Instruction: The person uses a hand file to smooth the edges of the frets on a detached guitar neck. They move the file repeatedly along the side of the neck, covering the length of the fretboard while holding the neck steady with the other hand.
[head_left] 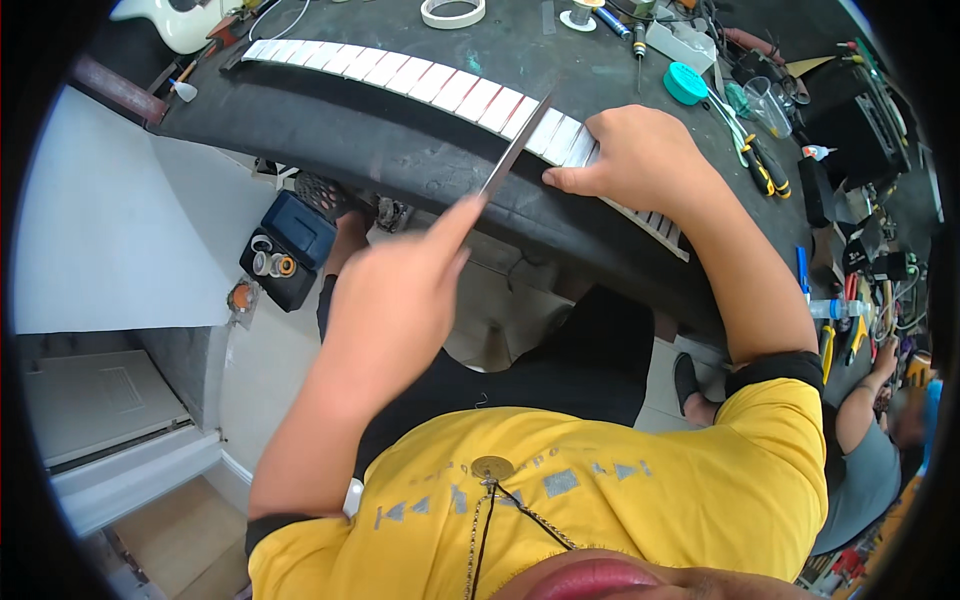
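A long guitar neck (pixel 405 75) lies across the dark bench, its fretboard covered in white tape strips with the frets showing between them. My left hand (pixel 395 300), slightly blurred by motion, grips a narrow, flat metal file (pixel 517 147). Its index finger stretches along the tool, and the tip crosses the near edge of the taped fretboard. My right hand (pixel 640 155) clasps the neck farther right, with the thumb at the near edge and the fingers over the far side. Past that hand, the neck's right end (pixel 655 232) shows dark wood and frets.
On the bench (pixel 590 75) are a tape roll (pixel 452 12), a screwdriver (pixel 640 45), a turquoise lid (pixel 685 83), yellow-black pliers (pixel 765 165) and a clear cup (pixel 768 105). A white guitar body (pixel 178 22) is at far left. Another person (pixel 860 470) sits at right.
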